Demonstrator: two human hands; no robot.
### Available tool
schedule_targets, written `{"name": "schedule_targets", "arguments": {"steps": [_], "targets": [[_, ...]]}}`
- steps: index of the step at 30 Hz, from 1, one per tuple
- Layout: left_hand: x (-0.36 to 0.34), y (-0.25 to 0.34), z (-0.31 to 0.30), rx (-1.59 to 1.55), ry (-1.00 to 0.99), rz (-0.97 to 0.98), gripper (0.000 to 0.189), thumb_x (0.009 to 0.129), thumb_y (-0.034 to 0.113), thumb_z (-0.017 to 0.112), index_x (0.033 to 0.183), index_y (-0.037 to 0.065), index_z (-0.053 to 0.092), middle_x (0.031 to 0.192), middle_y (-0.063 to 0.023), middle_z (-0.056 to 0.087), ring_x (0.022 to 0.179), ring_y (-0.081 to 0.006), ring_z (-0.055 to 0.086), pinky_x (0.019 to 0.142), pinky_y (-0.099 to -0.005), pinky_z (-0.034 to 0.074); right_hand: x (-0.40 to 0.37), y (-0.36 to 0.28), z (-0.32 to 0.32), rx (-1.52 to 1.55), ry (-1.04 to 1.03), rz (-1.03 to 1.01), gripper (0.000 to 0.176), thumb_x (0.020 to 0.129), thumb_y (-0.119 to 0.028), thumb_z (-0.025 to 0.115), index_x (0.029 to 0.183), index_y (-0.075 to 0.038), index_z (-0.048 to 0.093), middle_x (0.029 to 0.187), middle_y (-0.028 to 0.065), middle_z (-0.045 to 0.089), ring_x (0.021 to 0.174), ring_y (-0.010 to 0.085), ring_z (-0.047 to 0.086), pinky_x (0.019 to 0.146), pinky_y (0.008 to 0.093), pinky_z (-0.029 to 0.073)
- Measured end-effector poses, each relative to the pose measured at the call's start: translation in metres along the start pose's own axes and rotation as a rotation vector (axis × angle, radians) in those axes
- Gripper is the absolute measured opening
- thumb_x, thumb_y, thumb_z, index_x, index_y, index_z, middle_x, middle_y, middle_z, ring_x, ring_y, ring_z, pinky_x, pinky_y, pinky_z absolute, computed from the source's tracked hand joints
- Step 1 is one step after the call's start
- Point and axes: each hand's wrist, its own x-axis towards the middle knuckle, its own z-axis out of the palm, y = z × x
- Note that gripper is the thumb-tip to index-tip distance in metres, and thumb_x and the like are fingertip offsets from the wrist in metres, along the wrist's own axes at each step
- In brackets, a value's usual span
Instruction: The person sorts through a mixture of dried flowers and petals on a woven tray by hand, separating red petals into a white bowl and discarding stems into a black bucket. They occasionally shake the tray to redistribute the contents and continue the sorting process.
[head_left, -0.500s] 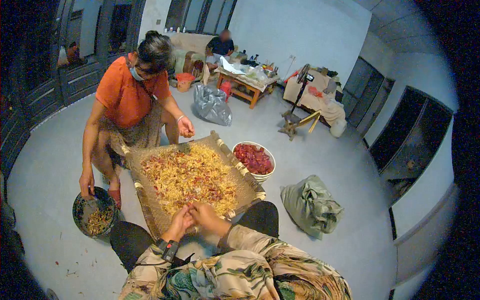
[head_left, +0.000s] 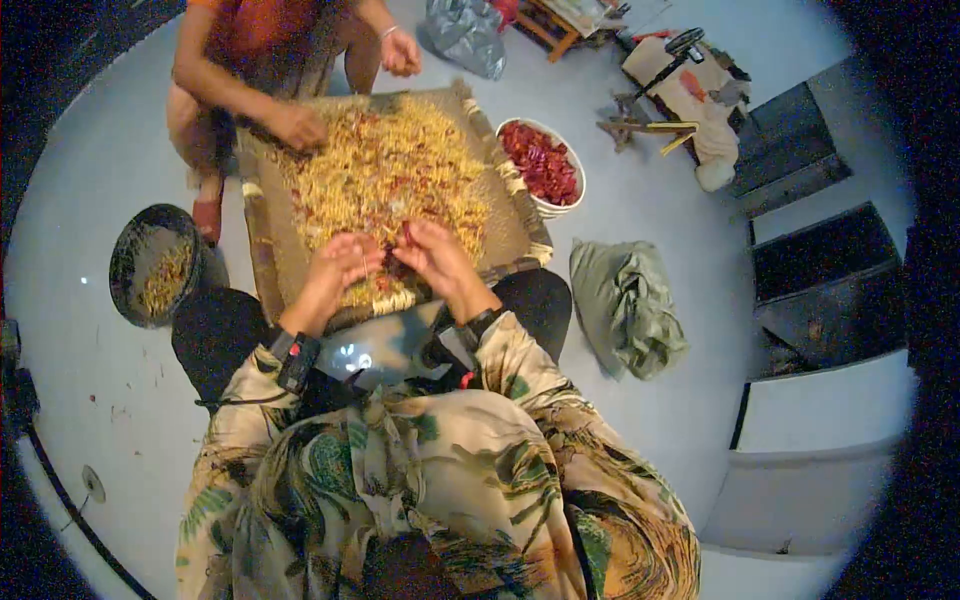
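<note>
Over the near edge of a woven tray [head_left: 262,215], my two hands are close together but apart. My right hand [head_left: 437,258] pinches a dark red piece [head_left: 407,232] that looks like dried chili pepper. Facing it, my left hand [head_left: 345,268] has its fingers stretched out, with nothing clear in them; the fingertips are a little blurred. Under both hands, yellow seeds [head_left: 400,160] mixed with red chili bits cover the tray.
A white bucket [head_left: 566,205] of red chilies [head_left: 540,160] stands right of the tray. At left is a black basin [head_left: 125,250] holding yellowish bits. Opposite, a co-worker's hand [head_left: 300,128] reaches over the tray. A green sack [head_left: 630,310] lies on the floor at right.
My view has tipped downward. My hands, together before, have drawn apart, and a dark red piece shows in my right fingers. The co-worker's hand has moved from the basin to the tray.
</note>
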Motion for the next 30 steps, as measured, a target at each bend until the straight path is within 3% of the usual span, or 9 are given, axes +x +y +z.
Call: {"name": "schedule_targets", "arguments": {"steps": [8, 13, 16, 20, 23, 27, 28, 29, 30], "targets": [[0.016, 0.008, 0.002, -0.143, -0.050, -0.018, 0.034, 0.093, 0.021, 0.040, 0.112, -0.005, 0.045, 0.107, -0.0197, 0.055, 0.100, -0.0294, 0.056, 0.088, -0.0373, 0.046, 0.013, -0.003, -0.011, 0.065, 0.095, -0.010, 0.021, 0.085, -0.007, 0.050, 0.106, -0.002, 0.052, 0.094, 0.0079, 0.059, 0.089, 0.0214, 0.059, 0.081, 0.0383, 0.050], [0.021, 0.012, 0.007, -0.214, -0.071, -0.043, 0.043, 0.094, 0.030, 0.035, 0.117, -0.005, 0.043, 0.109, -0.0190, 0.054, 0.107, -0.0274, 0.052, 0.090, -0.0362, 0.043, 0.021, -0.007, -0.020, 0.223, 0.007, -0.003, 0.026, 0.080, -0.007, 0.054, 0.106, -0.002, 0.053, 0.101, 0.0119, 0.057, 0.099, 0.0303, 0.055, 0.085, 0.0458, 0.046], [0.028, 0.011, 0.003, -0.151, 0.005, -0.079, 0.044, 0.094, 0.032, 0.034, 0.116, -0.005, 0.045, 0.108, -0.0182, 0.055, 0.108, -0.0252, 0.051, 0.092, -0.0350, 0.040, 0.025, -0.008, -0.028, 0.309, 0.066, 0.000, 0.027, 0.079, -0.009, 0.055, 0.105, 0.000, 0.053, 0.101, 0.0130, 0.057, 0.099, 0.0309, 0.054, 0.085, 0.0450, 0.046], [0.033, 0.005, -0.008, 0.131, 0.114, -0.013, 0.049, 0.090, 0.040, 0.041, 0.113, -0.002, 0.048, 0.115, -0.0149, 0.053, 0.110, -0.0254, 0.050, 0.098, -0.0367, 0.034, 0.031, -0.026, -0.053, 0.322, 0.144, 0.021, 0.028, 0.081, -0.001, 0.046, 0.108, 0.007, 0.048, 0.106, 0.0211, 0.054, 0.100, 0.0333, 0.054, 0.088, 0.0446, 0.046], [0.041, -0.005, -0.024, 0.176, 0.165, 0.053, 0.049, 0.091, 0.040, 0.039, 0.112, -0.003, 0.049, 0.115, -0.0148, 0.053, 0.108, -0.0239, 0.050, 0.098, -0.0351, 0.034, 0.040, -0.071, -0.076, 0.468, 0.275, -0.051, 0.018, 0.079, 0.004, 0.048, 0.096, 0.011, 0.050, 0.100, 0.0193, 0.054, 0.093, 0.0304, 0.055, 0.086, 0.0438, 0.047], [0.047, -0.009, -0.022, 0.172, 0.233, 0.076, 0.048, 0.092, 0.038, 0.038, 0.111, -0.005, 0.051, 0.113, -0.0157, 0.055, 0.108, -0.0225, 0.050, 0.097, -0.0329, 0.034, 0.059, -0.156, -0.133, 0.231, 0.275, -0.348, 0.013, 0.081, 0.004, 0.047, 0.092, 0.011, 0.050, 0.095, 0.0195, 0.053, 0.092, 0.0292, 0.054, 0.087, 0.0413, 0.048], [0.044, -0.004, -0.017, 0.186, 0.260, 0.076, 0.049, 0.092, 0.038, 0.039, 0.111, -0.005, 0.051, 0.113, -0.0157, 0.055, 0.109, -0.0224, 0.050, 0.097, -0.0330, 0.034, 0.053, -0.180, -0.113, 0.178, 0.404, -0.386, 0.010, 0.077, 0.005, 0.050, 0.087, 0.008, 0.052, 0.087, 0.0161, 0.056, 0.082, 0.0262, 0.055, 0.078, 0.0364, 0.051], [0.043, -0.003, -0.016, 0.162, 0.248, 0.065, 0.049, 0.092, 0.039, 0.039, 0.111, -0.004, 0.051, 0.113, -0.0154, 0.055, 0.109, -0.0222, 0.050, 0.097, -0.0330, 0.034, 0.065, -0.200, -0.140, 0.200, 0.352, -0.470, 0.011, 0.079, 0.003, 0.048, 0.088, 0.007, 0.053, 0.090, 0.0163, 0.057, 0.082, 0.0253, 0.056, 0.078, 0.0343, 0.051], [0.041, -0.003, -0.015, 0.139, 0.236, 0.052, 0.049, 0.091, 0.039, 0.040, 0.112, -0.004, 0.051, 0.113, -0.0151, 0.055, 0.109, -0.0221, 0.049, 0.097, -0.0330, 0.034, 0.061, -0.211, -0.147, -0.015, 0.388, -0.503, 0.012, 0.080, 0.001, 0.047, 0.089, 0.007, 0.053, 0.090, 0.0164, 0.057, 0.083, 0.0252, 0.056, 0.078, 0.0339, 0.051]]}}
